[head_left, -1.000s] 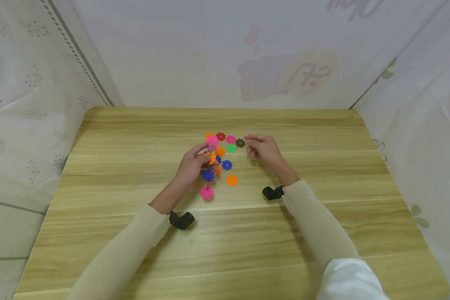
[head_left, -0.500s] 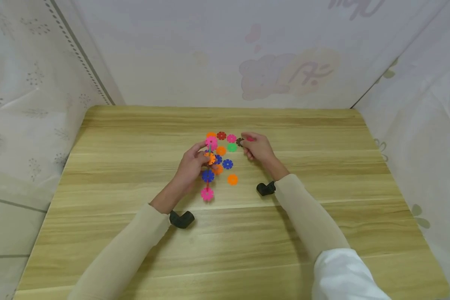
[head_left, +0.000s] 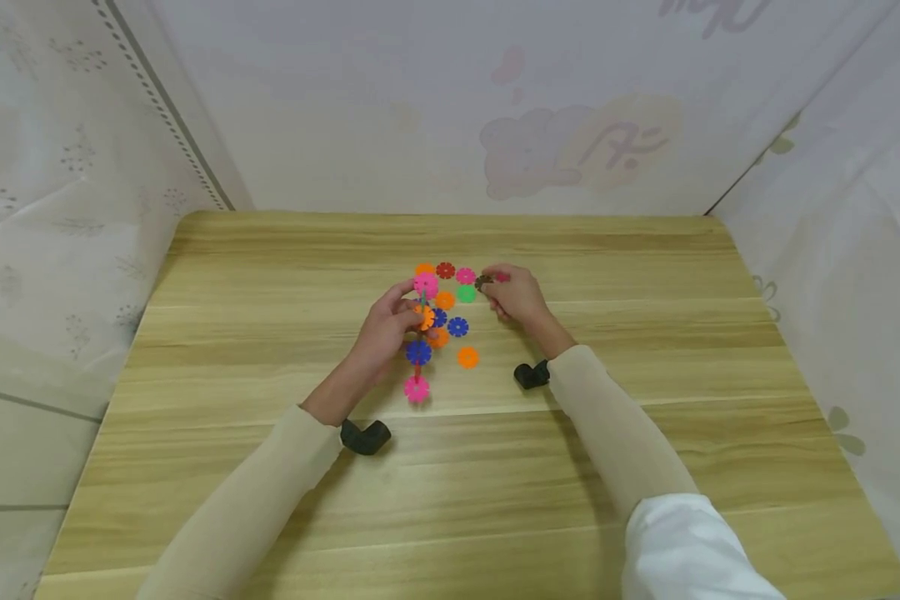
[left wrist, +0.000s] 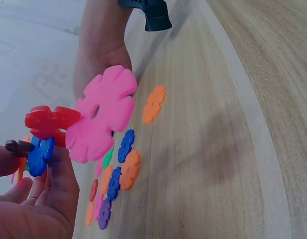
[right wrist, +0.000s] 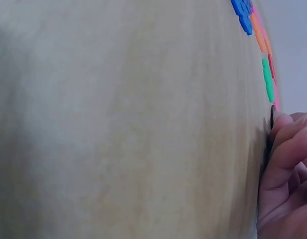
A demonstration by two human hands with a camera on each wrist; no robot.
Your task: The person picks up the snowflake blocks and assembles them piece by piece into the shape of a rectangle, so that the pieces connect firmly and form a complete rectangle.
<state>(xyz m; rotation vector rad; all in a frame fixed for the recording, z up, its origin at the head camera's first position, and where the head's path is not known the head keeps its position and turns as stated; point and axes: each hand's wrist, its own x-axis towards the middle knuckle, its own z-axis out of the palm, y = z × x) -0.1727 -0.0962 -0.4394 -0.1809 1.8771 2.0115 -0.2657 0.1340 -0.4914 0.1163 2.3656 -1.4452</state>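
Note:
My left hand [head_left: 381, 327] pinches a chain of interlocked plastic flower discs [head_left: 418, 353], raised over the table. In the left wrist view, the chain's near end shows a large pink disc [left wrist: 111, 107], a red disc [left wrist: 51, 121], a blue disc [left wrist: 40, 157] and a dark brown one [left wrist: 18, 147] by the thumb. At the right end of the loose discs, my right hand [head_left: 519, 293] pinches a dark brown flower disc [head_left: 482, 282] low at the tabletop, partly covered by the fingers. A pinkish-red piece [head_left: 502, 277] shows between thumb and forefinger, mostly hidden.
Loose flower discs lie between the hands: a green one [head_left: 467, 293], a pink one [head_left: 466, 276], a dark red one [head_left: 446, 271], blue ones [head_left: 458, 327] and orange ones [head_left: 468, 357]. The wooden table [head_left: 450, 500] meets a fabric-covered wall [head_left: 360, 125] behind.
My right hand has moved slightly left and closed its fingertips onto the brown disc; the pinkish-red piece has come into view. The left hand keeps its hold on the chain, nearly still.

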